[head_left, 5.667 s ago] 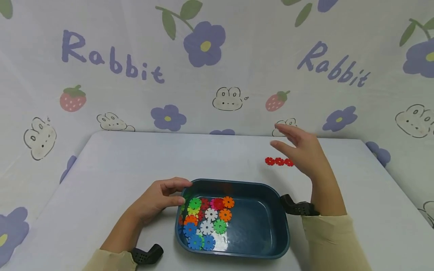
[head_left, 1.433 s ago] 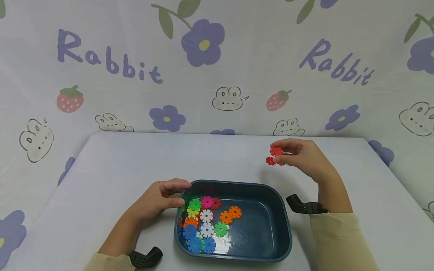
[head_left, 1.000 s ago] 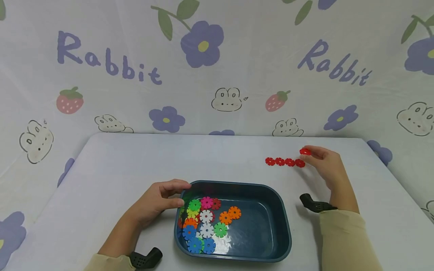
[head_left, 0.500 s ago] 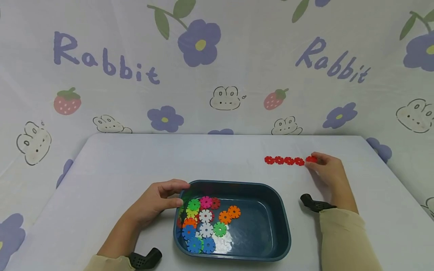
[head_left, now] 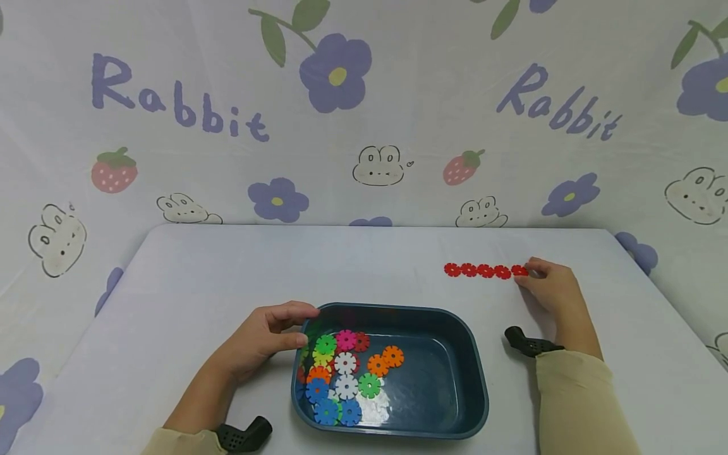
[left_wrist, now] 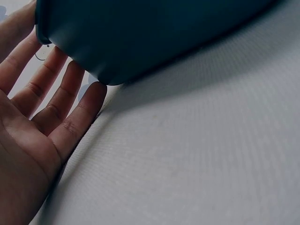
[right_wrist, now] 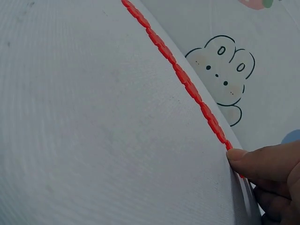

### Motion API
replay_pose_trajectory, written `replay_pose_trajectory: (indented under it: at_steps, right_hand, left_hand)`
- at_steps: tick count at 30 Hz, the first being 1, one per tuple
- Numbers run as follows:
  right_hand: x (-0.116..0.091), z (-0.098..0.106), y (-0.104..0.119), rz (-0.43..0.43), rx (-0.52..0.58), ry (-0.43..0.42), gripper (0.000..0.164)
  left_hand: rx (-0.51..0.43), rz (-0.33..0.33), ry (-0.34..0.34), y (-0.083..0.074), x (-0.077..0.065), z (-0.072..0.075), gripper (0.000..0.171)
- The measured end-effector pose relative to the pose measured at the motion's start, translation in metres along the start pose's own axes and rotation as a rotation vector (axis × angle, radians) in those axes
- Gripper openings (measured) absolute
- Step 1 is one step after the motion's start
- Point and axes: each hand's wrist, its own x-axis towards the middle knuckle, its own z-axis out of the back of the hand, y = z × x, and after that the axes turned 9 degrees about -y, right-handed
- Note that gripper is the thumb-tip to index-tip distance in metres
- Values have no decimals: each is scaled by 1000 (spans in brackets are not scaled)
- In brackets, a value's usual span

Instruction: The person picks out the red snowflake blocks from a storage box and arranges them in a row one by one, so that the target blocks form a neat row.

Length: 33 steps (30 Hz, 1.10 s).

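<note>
My right hand [head_left: 548, 287] pinches a red snowflake disc [head_left: 519, 270] between thumb and fingers, low at the right end of a row of red discs [head_left: 477, 270]. In the right wrist view, the thumb [right_wrist: 239, 157] covers part of that end disc, and the red row [right_wrist: 187, 84] lies flat and straight. My left hand [head_left: 264, 335] rests against the left back corner of a dark blue tray [head_left: 432, 404], thumb and index finger at its rim. The left wrist view shows its loosely extended fingers [left_wrist: 65, 98] along the tray's outer wall [left_wrist: 140, 37].
Several colourful snowflake discs [head_left: 345, 385] lie in the tray's left half, some overlapping. Two orange ones [head_left: 385, 361] sit nearer the middle. A patterned cloth [head_left: 398, 114] hangs behind the white table [head_left: 227, 265]. Each wrist wears a black camera mount [head_left: 246, 435].
My right hand has brought a red disc from above the row rightward and down to its right end, making the row longer. My left hand has stayed at the tray's corner.
</note>
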Motion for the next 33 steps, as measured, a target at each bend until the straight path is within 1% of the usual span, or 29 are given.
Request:
replay_pose_trajectory:
  at_steps: [3,8,12,21,33]
  right_hand:
    - [0,0,0,-4,8,-3,56]
    - [1,-3,1,-11,33,-16,53]
    - [0,-3,1,5,30,-23,52]
    - [-3,-4,2,13,29,-33,51]
    - [0,-11,0,34,20,-70,51]
  left_hand:
    - [2,2,-3,1,0,0,37]
    - [1,7,-5,1,0,0,37]
    - [-2,7,-1,1,0,0,37]
    - [-6,14,-1,0,0,-1,37]
    - [-8,30,-3,0,0,-1,38]
